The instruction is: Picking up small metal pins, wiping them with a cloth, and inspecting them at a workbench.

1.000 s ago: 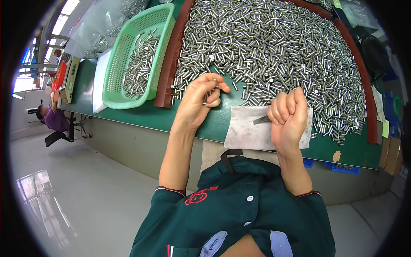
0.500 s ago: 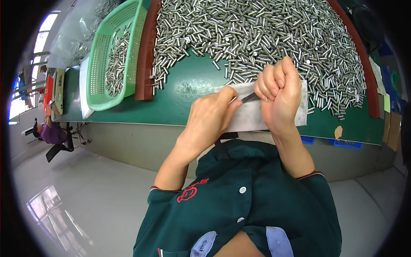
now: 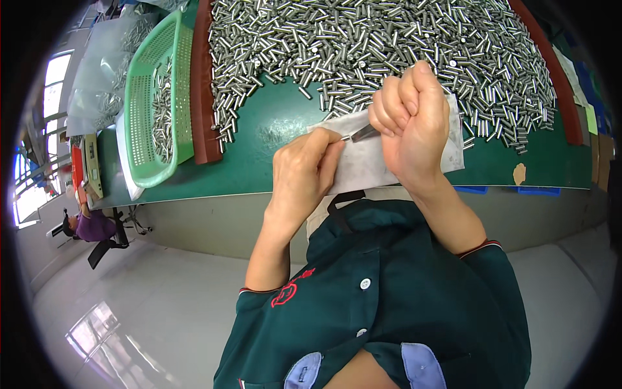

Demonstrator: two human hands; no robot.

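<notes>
My left hand [image 3: 299, 165] pinches a small shiny metal pin [image 3: 346, 138] between thumb and fingertips. Closed in a fist, my right hand [image 3: 418, 129] grips a flat dark metal blade [image 3: 365, 133]; its handle is hidden in the palm, and whether it is a knife or a file I cannot tell. The blade's end is at the pin or just beside it. Under both hands lies a stained white cloth [image 3: 363, 166] at the table's near edge. Beyond the hands spreads a large heap of loose metal pins [image 3: 363, 52].
Dark red rails [image 3: 203, 97] flank the heap on the green table [image 3: 269, 129]. A green plastic basket [image 3: 139, 110] with pins stands left, near clear bags [image 3: 97, 84] of pins and a scale [image 3: 92, 165]. A tan scrap [image 3: 519, 174] lies right. Another person [image 3: 94, 223] sits far left.
My hands have drawn slightly apart, so the pin and the blade's end show more plainly. The whole view has shifted a little. Both grips stay the same.
</notes>
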